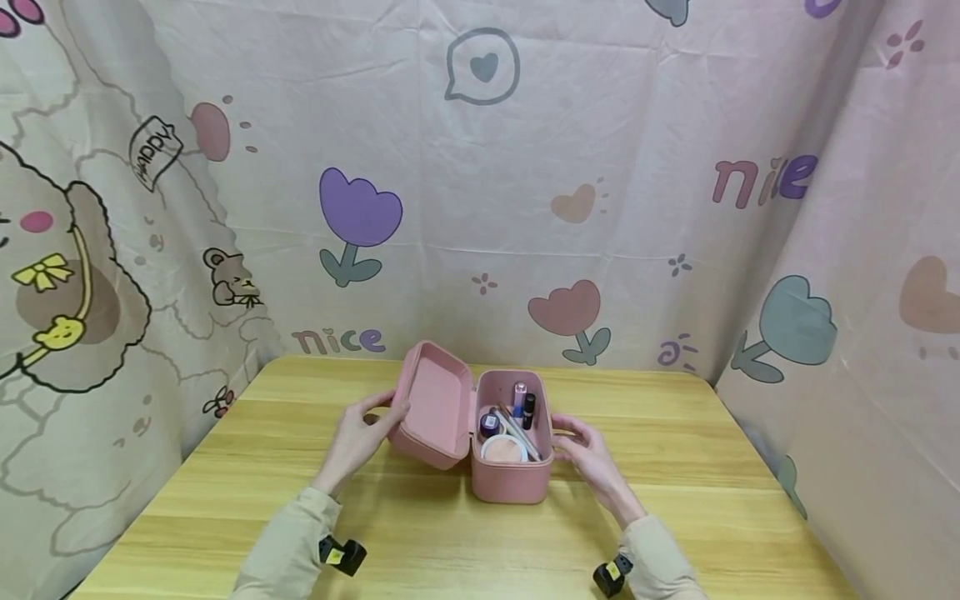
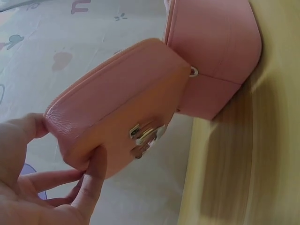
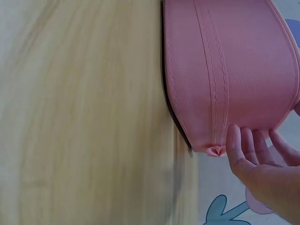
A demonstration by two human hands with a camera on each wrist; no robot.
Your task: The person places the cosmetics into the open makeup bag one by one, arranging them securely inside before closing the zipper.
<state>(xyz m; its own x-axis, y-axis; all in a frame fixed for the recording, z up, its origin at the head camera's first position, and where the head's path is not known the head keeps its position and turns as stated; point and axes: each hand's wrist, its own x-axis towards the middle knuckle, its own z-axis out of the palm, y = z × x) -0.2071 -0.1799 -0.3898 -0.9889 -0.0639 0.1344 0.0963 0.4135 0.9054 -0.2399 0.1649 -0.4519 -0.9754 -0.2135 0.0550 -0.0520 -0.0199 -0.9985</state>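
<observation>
A pink cosmetic case (image 1: 511, 483) stands upright on the table, its lid (image 1: 438, 398) swung out to the left. My left hand (image 1: 360, 437) grips the lid's outer end between thumb and fingers. On the lid's outer face, a metal clasp (image 2: 146, 138) shows in the left wrist view. My right hand (image 1: 588, 454) rests its fingers against the case's right side, without closing round it. Inside the case lie a round powder compact (image 1: 504, 449), a small dark-blue jar (image 1: 490, 424), a black tube (image 1: 529, 410), a clear-and-blue tube (image 1: 520, 398) and slim sticks, perhaps brushes (image 1: 523, 437).
The wooden table (image 1: 660, 483) extends on both sides of the case. Behind it hangs a printed curtain (image 1: 480, 167), which also runs along the left and right sides. A small black camera (image 1: 342, 556) is worn on each wrist.
</observation>
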